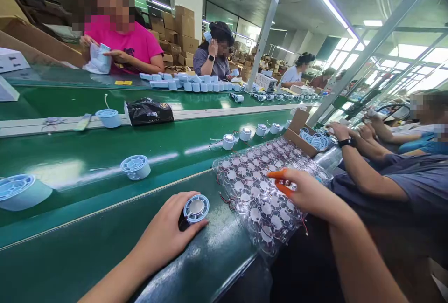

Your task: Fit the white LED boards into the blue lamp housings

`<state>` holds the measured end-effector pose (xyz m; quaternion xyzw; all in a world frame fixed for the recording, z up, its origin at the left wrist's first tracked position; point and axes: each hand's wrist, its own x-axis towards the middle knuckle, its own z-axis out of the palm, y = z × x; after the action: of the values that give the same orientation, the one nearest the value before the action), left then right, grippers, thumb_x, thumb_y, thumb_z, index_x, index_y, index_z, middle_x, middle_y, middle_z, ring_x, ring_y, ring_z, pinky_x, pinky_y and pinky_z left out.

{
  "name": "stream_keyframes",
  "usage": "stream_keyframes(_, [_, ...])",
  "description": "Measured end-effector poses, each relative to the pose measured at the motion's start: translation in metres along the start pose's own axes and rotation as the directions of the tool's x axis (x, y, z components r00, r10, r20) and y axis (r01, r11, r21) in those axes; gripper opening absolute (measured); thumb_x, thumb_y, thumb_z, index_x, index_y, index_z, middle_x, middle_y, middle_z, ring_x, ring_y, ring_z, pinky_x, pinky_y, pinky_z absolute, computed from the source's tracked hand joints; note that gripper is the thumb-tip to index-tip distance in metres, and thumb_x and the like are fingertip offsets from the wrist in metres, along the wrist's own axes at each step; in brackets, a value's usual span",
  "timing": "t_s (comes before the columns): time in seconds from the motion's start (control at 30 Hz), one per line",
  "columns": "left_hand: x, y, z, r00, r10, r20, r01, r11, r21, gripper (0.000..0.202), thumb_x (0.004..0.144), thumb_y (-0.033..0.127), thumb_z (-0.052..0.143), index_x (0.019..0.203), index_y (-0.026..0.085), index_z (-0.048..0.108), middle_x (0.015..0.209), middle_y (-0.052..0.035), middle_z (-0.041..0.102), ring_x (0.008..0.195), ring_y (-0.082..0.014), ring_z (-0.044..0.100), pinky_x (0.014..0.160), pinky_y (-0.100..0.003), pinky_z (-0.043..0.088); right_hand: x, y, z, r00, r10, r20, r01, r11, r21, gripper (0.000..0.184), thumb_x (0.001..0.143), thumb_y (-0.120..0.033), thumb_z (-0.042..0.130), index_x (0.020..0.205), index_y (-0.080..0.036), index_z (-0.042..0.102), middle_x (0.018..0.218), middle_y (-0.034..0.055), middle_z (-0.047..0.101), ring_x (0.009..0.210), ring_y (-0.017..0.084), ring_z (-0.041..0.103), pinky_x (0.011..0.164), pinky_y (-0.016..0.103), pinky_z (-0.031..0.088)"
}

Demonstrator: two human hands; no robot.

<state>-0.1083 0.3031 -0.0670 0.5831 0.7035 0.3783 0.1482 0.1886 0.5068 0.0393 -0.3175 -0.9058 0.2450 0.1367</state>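
Note:
My left hand (171, 221) is wrapped round a light blue round plastic housing (196, 207) with a silver disc in its spoked middle. It holds this close above the green work surface. My right hand (301, 189), with orange finger cots on its fingers, reaches over a clear plastic tray (257, 247). Its thumb and forefinger are apart, low over the tray, and I see nothing held between them; whether they touch a part I cannot tell. In the tray lie rows of white round discs (255, 214) with thin red and black wires (227, 199).
Light blue housings (136, 168) stand along the green conveyor belt (87, 154). A cardboard box (301, 135) of blue rings is behind the tray. A black packet (149, 111) lies on the divider. Co-workers sit opposite; another person's arm (364, 168) is close on the right.

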Motion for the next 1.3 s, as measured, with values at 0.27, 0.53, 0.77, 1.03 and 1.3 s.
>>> stream_keyframes(0.27, [-0.007, 0.037, -0.010, 0.960, -0.227, 0.167, 0.276, 0.878, -0.392, 0.041, 0.076, 0.039, 0.076, 0.111, 0.022, 0.060, 0.103, -0.0045, 0.073, 0.090, -0.0219, 0.070, 0.084, -0.036, 0.057, -0.084, 0.148, -0.014, 0.987, 0.152, 0.050, -0.145, 0.983, -0.112, 0.040, 0.072, -0.048, 0.079, 0.110, -0.035, 0.080, 0.123, 0.0178, 0.069, 0.116, 0.039, 0.065, 0.104, 0.054, 0.050])
stream_keyframes(0.53, [-0.007, 0.059, -0.039, 0.994, -0.003, 0.110, 0.029, 0.971, -0.239, 0.053, 0.068, 0.030, 0.083, 0.117, 0.025, 0.063, 0.119, -0.0065, 0.069, 0.110, -0.0280, 0.064, 0.100, -0.046, 0.053, -0.058, 0.134, -0.025, 0.987, 0.157, -0.027, -0.153, 0.982, 0.114, 0.052, 0.076, -0.079, 0.062, 0.094, -0.035, 0.084, 0.109, 0.0244, 0.072, 0.110, 0.035, 0.068, 0.091, 0.046, 0.052])
stream_keyframes(0.77, [0.099, 0.015, -0.059, 0.997, -0.077, 0.022, 0.062, 0.909, 0.412, 0.047, 0.083, 0.029, 0.072, 0.127, 0.019, 0.057, 0.129, -0.0109, 0.065, 0.127, -0.0281, 0.056, 0.127, -0.057, 0.009, 0.036, 0.015, -0.017, 0.964, 0.254, -0.083, -0.213, 0.919, 0.331, 0.063, 0.079, -0.064, 0.070, 0.134, -0.032, 0.063, 0.098, 0.0139, 0.073, 0.075, 0.024, 0.070, 0.059, 0.037, 0.051])
stream_keyframes(1.03, [0.128, -0.029, -0.094, 0.946, -0.323, -0.020, 0.273, 0.762, 0.587, 0.063, 0.076, 0.044, 0.075, 0.130, 0.019, 0.055, 0.143, -0.0209, 0.053, 0.134, -0.0409, 0.049, 0.115, -0.058, 0.031, 0.093, -0.060, 0.064, 0.990, 0.130, 0.054, -0.123, 0.612, 0.781, 0.055, 0.073, -0.052, 0.080, 0.115, -0.019, 0.070, 0.071, -0.0009, 0.061, 0.052, 0.011, 0.053, 0.046, 0.025, 0.040])
stream_keyframes(1.3, [0.035, -0.006, -0.079, 0.992, -0.125, -0.014, 0.121, 0.915, 0.385, 0.019, 0.089, 0.024, 0.056, 0.107, 0.020, 0.051, 0.104, -0.0109, 0.069, 0.094, -0.0276, 0.067, 0.080, -0.037, 0.050, 0.080, -0.059, 0.093, 0.988, 0.155, 0.004, -0.092, 0.564, 0.821, 0.061, 0.065, -0.033, 0.086, 0.120, -0.017, 0.067, 0.078, -0.0007, 0.065, 0.056, 0.010, 0.051, 0.052, 0.025, 0.042])
